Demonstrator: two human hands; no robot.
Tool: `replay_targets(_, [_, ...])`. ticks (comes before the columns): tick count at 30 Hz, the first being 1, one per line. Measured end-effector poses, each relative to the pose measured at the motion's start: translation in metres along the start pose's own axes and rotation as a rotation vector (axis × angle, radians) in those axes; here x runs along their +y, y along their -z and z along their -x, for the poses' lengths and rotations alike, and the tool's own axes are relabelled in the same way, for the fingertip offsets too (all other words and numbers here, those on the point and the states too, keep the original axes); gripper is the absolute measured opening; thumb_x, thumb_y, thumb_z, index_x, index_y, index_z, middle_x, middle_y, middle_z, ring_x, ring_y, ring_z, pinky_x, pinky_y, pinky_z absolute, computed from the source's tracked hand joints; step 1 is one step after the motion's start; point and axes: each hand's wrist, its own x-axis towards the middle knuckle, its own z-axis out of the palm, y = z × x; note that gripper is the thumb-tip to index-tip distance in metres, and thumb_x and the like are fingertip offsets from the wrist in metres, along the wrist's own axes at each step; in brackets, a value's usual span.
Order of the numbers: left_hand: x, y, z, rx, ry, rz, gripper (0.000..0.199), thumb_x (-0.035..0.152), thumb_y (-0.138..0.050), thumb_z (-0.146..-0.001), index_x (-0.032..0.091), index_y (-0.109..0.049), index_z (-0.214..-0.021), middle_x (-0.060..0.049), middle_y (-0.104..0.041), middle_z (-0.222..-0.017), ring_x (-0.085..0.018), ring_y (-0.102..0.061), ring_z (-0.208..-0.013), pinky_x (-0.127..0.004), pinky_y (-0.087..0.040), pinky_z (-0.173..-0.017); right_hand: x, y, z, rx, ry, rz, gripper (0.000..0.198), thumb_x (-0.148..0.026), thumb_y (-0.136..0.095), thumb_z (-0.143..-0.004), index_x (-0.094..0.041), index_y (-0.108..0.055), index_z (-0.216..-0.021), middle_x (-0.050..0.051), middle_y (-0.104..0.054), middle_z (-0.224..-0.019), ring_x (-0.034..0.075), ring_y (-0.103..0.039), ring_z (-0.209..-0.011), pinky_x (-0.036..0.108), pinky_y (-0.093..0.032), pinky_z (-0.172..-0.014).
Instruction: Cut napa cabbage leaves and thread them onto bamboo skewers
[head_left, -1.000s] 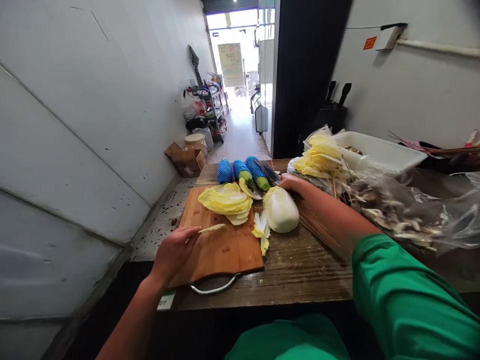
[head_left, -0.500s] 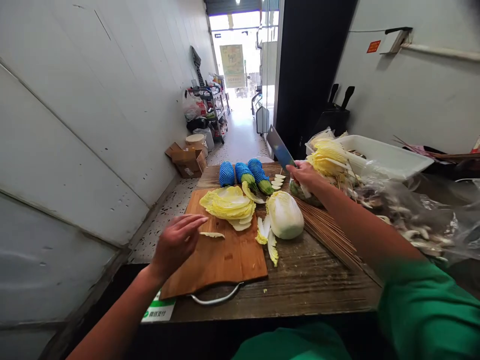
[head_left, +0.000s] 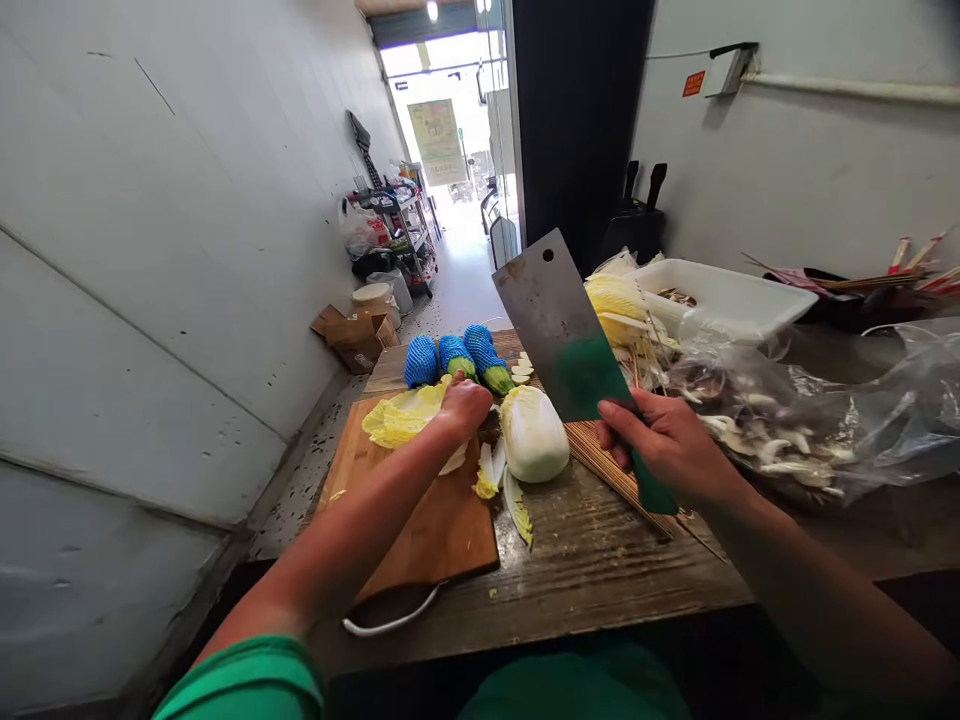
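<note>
Gripping probably blade-heavy cleaver (head_left: 559,325) in right hand (head_left: 660,435), best by its handle (head_left: 651,487); cannot tell grasp of left hand (head_left: 466,405) at leaves (head_left: 401,418).

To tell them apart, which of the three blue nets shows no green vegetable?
The leftmost net; green vegetable ends stick out of the middle net and the rightmost net.
</note>
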Motion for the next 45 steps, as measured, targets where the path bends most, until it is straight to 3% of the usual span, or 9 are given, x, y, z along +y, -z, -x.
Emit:
replay_targets(4, [0.013,0.057,0.024,-0.102,-0.079,-0.190,0.024,0.007,-0.047,-0.081,0.013,-0.062,-0.064,-0.008,-0.064,-0.066,-0.020,-0.058,-0.071,-0.037,-0.042,-0.074,-0.004,-0.001,0.022,0.014,0.007,0.017,0.029,-0.041,-0.043,-0.089,-0.019,-0.049,-0.072,-0.002,-0.054,-0.063,0.009,-0.049,-0.048,0.022,-0.041,-0.048])
replay_targets(6, [0.021,0.088,0.064,-0.091,-0.086,-0.210,0.017,0.009,-0.048,-0.082,0.013,-0.065,-0.082,-0.010,-0.068,-0.085,-0.022,-0.059,-0.083,-0.039,-0.042,-0.080,-0.006,-0.008,0.031,-0.024,0.024,0.109,0.029,-0.040,-0.039,-0.091,-0.019,-0.048,-0.072,-0.002,-0.054,-0.062,0.009,-0.050,-0.048,0.022,-0.041,-0.048])
replay_targets(8, [0.031,0.107,0.115,0.069,-0.084,-0.215,0.021,0.012,-0.050,-0.082,0.016,-0.063,-0.099,-0.009,-0.067,-0.101,-0.023,-0.058,-0.094,-0.041,-0.041,-0.086,-0.008,-0.020,0.038,-0.121,0.067,0.251,0.030,-0.037,-0.036,-0.092,-0.019,-0.047,-0.071,-0.002,-0.054,-0.060,0.010,-0.050,-0.047,0.022,-0.039,-0.049])
replay_targets(12, [0.055,0.100,0.208,0.170,-0.051,-0.114,0.027,0.013,-0.049,-0.084,0.017,-0.059,-0.109,-0.009,-0.067,-0.104,-0.023,-0.057,-0.100,-0.040,-0.044,-0.087,-0.016,-0.063,0.036,-0.370,0.247,0.534,0.027,-0.029,-0.035,-0.092,-0.019,-0.048,-0.070,0.001,-0.056,-0.059,0.012,-0.049,-0.049,0.024,-0.032,-0.050])
replay_targets(15, [0.069,0.078,0.241,0.161,0.064,-0.070,0.027,0.014,-0.047,-0.085,0.017,-0.058,-0.110,-0.010,-0.066,-0.106,-0.024,-0.056,-0.100,-0.041,-0.045,-0.086,-0.019,-0.095,0.028,-0.492,0.337,0.676,0.024,-0.026,-0.035,-0.093,-0.017,-0.052,-0.078,0.003,-0.060,-0.066,0.013,-0.050,-0.053,0.025,-0.028,-0.052])
replay_targets(18, [0.075,0.066,0.248,0.185,0.167,-0.025,0.026,0.016,-0.045,-0.086,0.017,-0.060,-0.108,-0.011,-0.066,-0.101,-0.023,-0.056,-0.096,-0.039,-0.047,-0.082,-0.020,-0.112,0.024,-0.610,0.369,0.787,0.024,-0.025,-0.037,-0.093,-0.016,-0.054,-0.080,0.003,-0.060,-0.065,0.012,-0.050,-0.053,0.025,-0.025,-0.052])
replay_targets(23, [0.080,0.068,0.246,0.234,0.283,-0.054,0.020,0.015,-0.051,-0.084,0.017,-0.063,-0.099,-0.010,-0.065,-0.090,-0.024,-0.055,-0.092,-0.041,-0.044,-0.081,-0.022,-0.124,0.022,-0.736,0.345,0.952,0.023,-0.023,-0.039,-0.093,-0.015,-0.056,-0.080,0.003,-0.061,-0.063,0.011,-0.050,-0.052,0.025,-0.021,-0.050])
replay_targets(27, [0.082,0.066,0.250,0.236,0.282,-0.044,0.021,0.013,-0.053,-0.082,0.015,-0.062,-0.100,-0.011,-0.066,-0.091,-0.023,-0.056,-0.086,-0.039,-0.045,-0.075,-0.024,-0.134,0.015,-0.786,0.312,1.018,0.023,-0.023,-0.039,-0.093,-0.014,-0.056,-0.080,0.005,-0.062,-0.064,0.011,-0.051,-0.052,0.026,-0.020,-0.049])
replay_targets(45, [0.091,0.057,0.259,0.257,0.329,0.071,0.027,0.011,-0.047,-0.083,0.013,-0.059,-0.108,-0.013,-0.067,-0.095,-0.026,-0.059,-0.090,-0.042,-0.050,-0.079,-0.013,-0.143,-0.004,-0.897,0.339,0.855,0.024,-0.022,-0.042,-0.092,-0.015,-0.054,-0.073,0.001,-0.057,-0.059,0.009,-0.047,-0.049,0.025,-0.022,-0.049])
